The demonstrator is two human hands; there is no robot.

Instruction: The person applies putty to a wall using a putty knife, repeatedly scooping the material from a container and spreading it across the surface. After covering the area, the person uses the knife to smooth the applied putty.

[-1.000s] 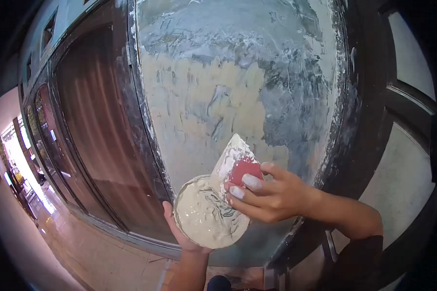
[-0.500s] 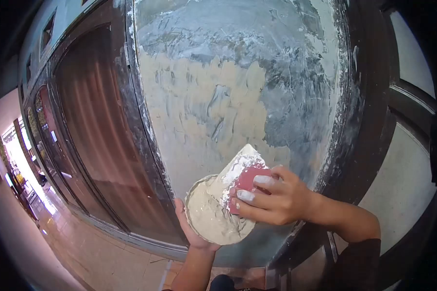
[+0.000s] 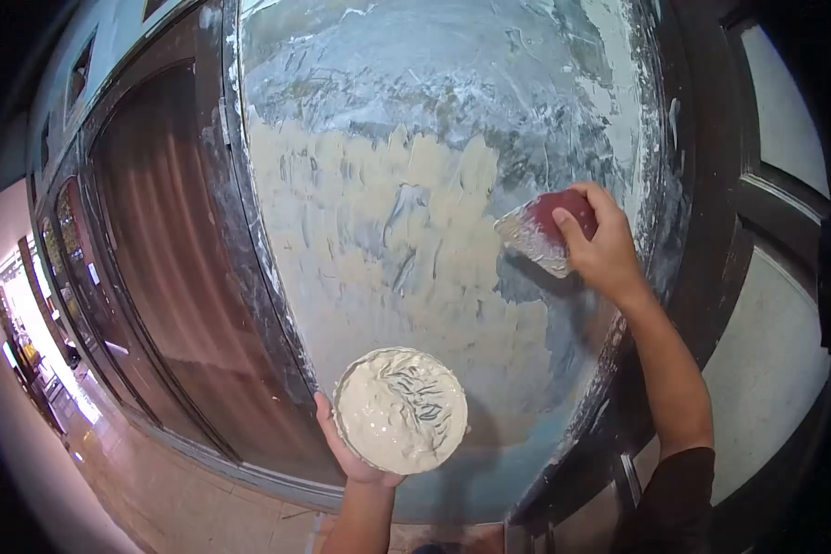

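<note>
My right hand (image 3: 605, 242) grips a red putty spreader (image 3: 552, 222), its lower edge coated in pale putty. The spreader's edge is at the wall (image 3: 545, 157), near the right border of the cream putty patch (image 3: 452, 249); whether it touches cannot be made out. Below and to the left, my left hand (image 3: 346, 448) holds a round bowl (image 3: 339, 420) from its left side and underneath. Thick cream putty (image 3: 388, 406) fills the bowl, with ridged marks on its right part. Most of the left fingers are hidden under the bowl.
Left of the wall panel stands a dark wooden frame with a curtained glass pane (image 3: 162, 268). Dark framed panels (image 3: 776, 360) rise on the right, close to my right arm. A tiled floor (image 3: 203, 499) lies below, with a bright opening (image 3: 51, 332) far left.
My right hand has lifted the spreader out of the bowl and moved it up and right to the wall. The bowl in my left hand has shifted slightly left.
</note>
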